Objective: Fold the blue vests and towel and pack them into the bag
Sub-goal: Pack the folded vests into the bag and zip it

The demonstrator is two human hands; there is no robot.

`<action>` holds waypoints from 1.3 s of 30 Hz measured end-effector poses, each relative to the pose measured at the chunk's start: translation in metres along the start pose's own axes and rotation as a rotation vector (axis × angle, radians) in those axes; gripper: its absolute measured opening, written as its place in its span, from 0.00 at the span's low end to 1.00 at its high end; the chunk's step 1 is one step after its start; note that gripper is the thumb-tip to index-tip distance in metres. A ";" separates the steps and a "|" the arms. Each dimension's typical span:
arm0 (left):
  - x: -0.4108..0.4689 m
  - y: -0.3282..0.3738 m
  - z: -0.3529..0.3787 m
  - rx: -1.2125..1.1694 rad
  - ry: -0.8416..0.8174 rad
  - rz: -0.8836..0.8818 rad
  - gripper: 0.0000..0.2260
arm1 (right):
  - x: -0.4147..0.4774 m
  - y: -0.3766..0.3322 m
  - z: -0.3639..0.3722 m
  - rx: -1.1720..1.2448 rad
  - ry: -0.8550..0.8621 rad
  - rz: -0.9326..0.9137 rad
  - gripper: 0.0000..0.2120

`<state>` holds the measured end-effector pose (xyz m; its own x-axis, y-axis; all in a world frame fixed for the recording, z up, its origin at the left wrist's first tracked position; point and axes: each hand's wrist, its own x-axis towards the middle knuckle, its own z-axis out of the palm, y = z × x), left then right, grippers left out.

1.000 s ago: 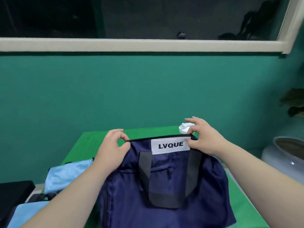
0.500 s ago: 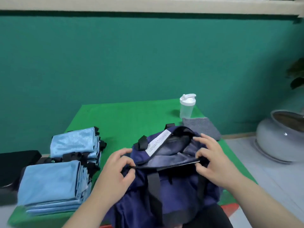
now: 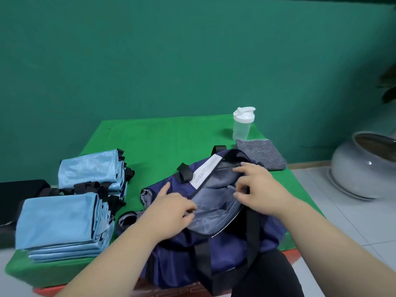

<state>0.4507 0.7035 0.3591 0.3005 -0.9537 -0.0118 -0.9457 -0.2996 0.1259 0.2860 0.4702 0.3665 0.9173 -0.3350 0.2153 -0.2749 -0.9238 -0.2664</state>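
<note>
Now your left hand (image 3: 171, 207) grips the near-left rim of the navy bag (image 3: 227, 249), fingers curled over its edge, while your right hand (image 3: 260, 187) pinches the right rim, so the mouth gapes. It sits on the green desk (image 3: 162, 138); folded blue vests (image 3: 57, 219) are stacked to its left, and the grey towel (image 3: 263, 155) lies behind it beside a shaker bottle (image 3: 243, 125).

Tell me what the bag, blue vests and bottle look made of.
The bag: probably nylon-like woven synthetic, navy, slight sheen, limp creases, grey lining. The blue vests: thin, smooth synthetic cloth, perhaps mesh; faint ribbed sheen. The bottle: translucent frosted plastic, opaque white lid.
</note>
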 end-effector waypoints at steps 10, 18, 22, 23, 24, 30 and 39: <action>0.020 -0.038 0.021 0.227 -0.213 -0.139 0.34 | 0.019 -0.004 0.039 -0.123 -0.294 -0.019 0.40; 0.044 -0.077 0.025 0.191 -0.193 -0.260 0.50 | 0.040 0.006 0.060 -0.082 -0.274 -0.009 0.49; 0.059 -0.087 0.027 0.190 -0.225 -0.302 0.54 | 0.054 0.016 0.063 -0.068 -0.295 0.022 0.53; 0.062 -0.088 0.028 0.189 -0.237 -0.312 0.55 | 0.057 0.018 0.064 -0.064 -0.305 0.032 0.54; 0.064 -0.088 0.030 0.182 -0.246 -0.322 0.56 | 0.058 0.021 0.066 -0.062 -0.313 0.042 0.54; 0.062 -0.079 0.039 0.125 -0.290 -0.376 0.61 | 0.045 0.031 0.071 -0.069 -0.438 0.084 0.57; 0.051 -0.056 0.038 0.165 -0.316 -0.349 0.61 | 0.027 0.018 0.050 -0.153 -0.488 0.058 0.55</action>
<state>0.5138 0.6709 0.3135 0.5746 -0.7494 -0.3290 -0.8100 -0.5782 -0.0976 0.3199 0.4538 0.3200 0.9168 -0.2950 -0.2691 -0.3350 -0.9350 -0.1162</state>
